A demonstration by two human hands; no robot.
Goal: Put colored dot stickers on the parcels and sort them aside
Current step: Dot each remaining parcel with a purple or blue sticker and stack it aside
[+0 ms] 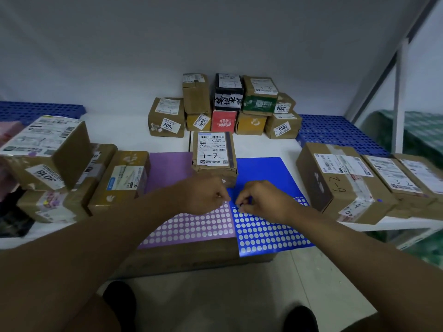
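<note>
A purple sticker sheet [191, 226] and a blue sticker sheet [268, 233] lie side by side on a flat cardboard box in front of me, both with many empty white circles. A small brown parcel [214, 154] marked "1-2" stands just behind them. My left hand [203, 195] rests with curled fingers at the inner edge of the purple sheet. My right hand [259, 200] pinches at the upper left of the blue sheet; whether a sticker is between the fingertips is too small to tell.
Brown parcels are stacked at the left [48, 149] and lined up at the right [345, 178]. A pile of labelled boxes [227, 104] stands at the back against the wall. Blue perforated mats [335, 130] flank the white surface. My shoes show on the floor below.
</note>
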